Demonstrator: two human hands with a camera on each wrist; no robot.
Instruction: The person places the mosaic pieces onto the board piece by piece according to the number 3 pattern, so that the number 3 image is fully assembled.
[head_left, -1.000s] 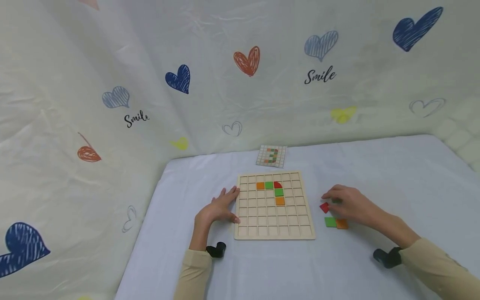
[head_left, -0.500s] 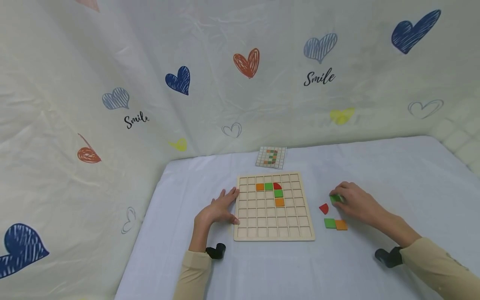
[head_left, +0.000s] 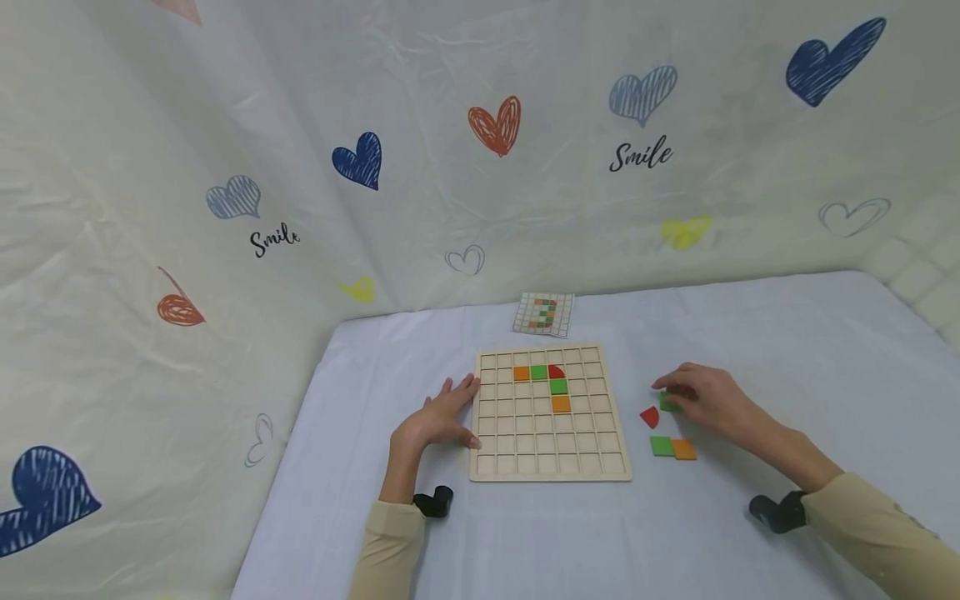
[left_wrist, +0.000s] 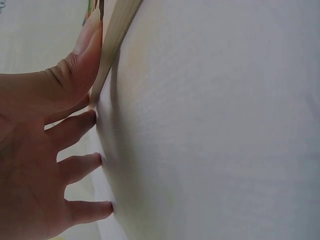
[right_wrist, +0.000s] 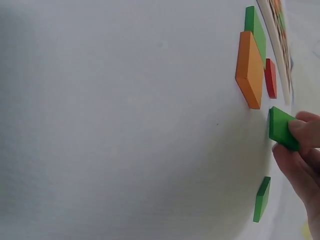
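The right hand (head_left: 708,402) pinches a green tile (right_wrist: 282,128) over the table (head_left: 772,342), right of the grid board (head_left: 525,443). The red piece (head_left: 650,417), partly covered one second earlier, is now fully exposed. The left hand (head_left: 435,422), fingers spread, remains against the board's left edge.

The square wooden board (head_left: 543,424) is pale tan, ruled into a grid. The thin green square tile (right_wrist: 281,128), the orange square tile (right_wrist: 253,67) and the red quarter-round tile (head_left: 650,417) are plain. The cloth-covered counter (head_left: 562,542) is white; the cream sheet (head_left: 420,204) shows scribbled navy, light-blue, orange-red and yellow hearts (head_left: 686,232).
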